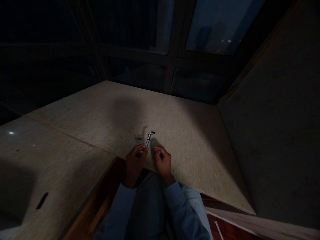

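My left hand (pixel 135 161) holds a slim silver tool (pixel 148 141) between thumb and fingertips near its lower end. The tool points up and away from me, with a bent, partly dark head at its far end. I cannot make out its exact kind. Just to the right, apart from the tool, my right hand (pixel 163 160) is closed, its thumb and fingertips pinched together. Whatever may be in that pinch is hidden. A small dark bar-shaped piece (pixel 138 138) lies on the tabletop left of the tool.
The pale stone-patterned tabletop (pixel 170 116) spreads around my hands, with a seam to the left. A dark oblong thing (pixel 42 200) lies at the lower left. Dark windows (pixel 140 73) stand behind, and a grey wall panel (pixel 272 126) rises at right.
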Action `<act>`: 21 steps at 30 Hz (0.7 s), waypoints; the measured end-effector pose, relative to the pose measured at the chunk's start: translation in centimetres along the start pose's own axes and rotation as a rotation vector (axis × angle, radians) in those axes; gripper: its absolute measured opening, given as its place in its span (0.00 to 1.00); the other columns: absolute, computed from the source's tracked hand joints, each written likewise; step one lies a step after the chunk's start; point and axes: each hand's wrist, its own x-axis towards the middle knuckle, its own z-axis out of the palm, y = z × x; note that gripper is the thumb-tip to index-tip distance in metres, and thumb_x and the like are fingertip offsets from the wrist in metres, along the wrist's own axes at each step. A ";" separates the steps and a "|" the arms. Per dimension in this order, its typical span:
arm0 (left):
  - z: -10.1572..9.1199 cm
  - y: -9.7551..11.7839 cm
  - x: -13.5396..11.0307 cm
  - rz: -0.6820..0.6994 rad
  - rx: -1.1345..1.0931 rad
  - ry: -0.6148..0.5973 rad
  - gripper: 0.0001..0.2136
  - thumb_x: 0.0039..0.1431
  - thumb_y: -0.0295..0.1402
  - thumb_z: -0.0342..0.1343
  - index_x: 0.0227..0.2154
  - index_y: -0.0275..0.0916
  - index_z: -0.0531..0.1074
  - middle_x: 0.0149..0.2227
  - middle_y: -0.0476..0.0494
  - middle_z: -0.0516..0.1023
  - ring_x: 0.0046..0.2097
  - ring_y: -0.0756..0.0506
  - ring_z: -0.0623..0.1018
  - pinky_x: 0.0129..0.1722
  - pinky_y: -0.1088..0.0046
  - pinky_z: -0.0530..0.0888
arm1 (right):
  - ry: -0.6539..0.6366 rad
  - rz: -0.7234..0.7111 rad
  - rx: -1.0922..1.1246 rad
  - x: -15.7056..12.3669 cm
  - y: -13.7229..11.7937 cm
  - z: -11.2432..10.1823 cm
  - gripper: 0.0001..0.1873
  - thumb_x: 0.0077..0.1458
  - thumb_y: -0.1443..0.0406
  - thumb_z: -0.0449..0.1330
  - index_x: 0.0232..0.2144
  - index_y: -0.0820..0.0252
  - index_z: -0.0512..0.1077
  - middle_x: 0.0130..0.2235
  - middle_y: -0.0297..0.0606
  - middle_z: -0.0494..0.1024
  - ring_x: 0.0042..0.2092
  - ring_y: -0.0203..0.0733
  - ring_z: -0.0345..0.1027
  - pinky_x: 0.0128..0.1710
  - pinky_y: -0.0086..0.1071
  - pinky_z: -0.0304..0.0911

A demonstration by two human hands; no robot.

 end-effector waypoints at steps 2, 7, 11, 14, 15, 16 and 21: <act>0.1 0.3 -1.1 -0.091 -0.172 -0.035 0.19 0.52 0.44 0.63 0.43 0.38 0.77 0.33 0.45 0.81 0.31 0.47 0.76 0.31 0.73 0.71 | 0.041 0.028 0.037 -0.8 -0.3 -0.6 0.16 0.58 0.57 0.56 0.36 0.60 0.80 0.26 0.36 0.80 0.28 0.40 0.70 0.29 0.31 0.66; 1.3 1.8 -3.4 -0.241 -0.489 -0.203 0.21 0.48 0.42 0.67 0.43 0.36 0.78 0.33 0.45 0.80 0.32 0.49 0.76 0.31 0.75 0.71 | 0.127 0.138 0.141 -3.4 -1.7 -4.0 0.16 0.58 0.56 0.58 0.36 0.60 0.80 0.30 0.39 0.81 0.31 0.41 0.72 0.31 0.32 0.66; 2.8 3.6 -4.6 -0.349 -0.755 -0.380 0.22 0.45 0.38 0.69 0.44 0.36 0.76 0.30 0.47 0.77 0.29 0.51 0.75 0.30 0.75 0.71 | 0.251 0.244 0.243 -3.7 -3.7 -8.2 0.18 0.57 0.52 0.60 0.39 0.61 0.78 0.25 0.33 0.75 0.26 0.37 0.66 0.26 0.30 0.61; 3.9 4.4 -5.5 -0.393 -0.882 -0.539 0.23 0.43 0.35 0.70 0.45 0.37 0.75 0.30 0.48 0.75 0.29 0.51 0.75 0.28 0.75 0.71 | 0.335 0.261 0.330 -3.3 -5.2 -11.2 0.20 0.57 0.51 0.61 0.41 0.61 0.77 0.24 0.30 0.71 0.24 0.34 0.62 0.24 0.28 0.57; 4.2 4.6 -5.8 -0.402 -0.901 -0.597 0.23 0.43 0.34 0.70 0.45 0.37 0.75 0.30 0.48 0.74 0.29 0.50 0.75 0.28 0.75 0.71 | 0.346 0.256 0.352 -3.2 -5.7 -11.9 0.20 0.58 0.51 0.61 0.42 0.61 0.76 0.24 0.30 0.70 0.24 0.34 0.61 0.24 0.28 0.57; 4.5 4.6 -6.0 -0.410 -0.909 -0.650 0.24 0.44 0.33 0.70 0.46 0.38 0.75 0.31 0.48 0.74 0.30 0.50 0.75 0.29 0.74 0.71 | 0.349 0.250 0.367 -3.1 -6.1 -12.6 0.20 0.58 0.51 0.61 0.43 0.60 0.76 0.25 0.29 0.70 0.25 0.34 0.61 0.24 0.28 0.57; 5.9 4.6 -6.5 -0.379 -0.826 -0.858 0.21 0.47 0.33 0.69 0.45 0.39 0.74 0.33 0.48 0.75 0.29 0.50 0.75 0.29 0.75 0.70 | 0.295 0.232 0.311 -2.8 -7.1 -13.7 0.21 0.56 0.51 0.63 0.46 0.58 0.75 0.33 0.34 0.75 0.30 0.36 0.66 0.30 0.30 0.63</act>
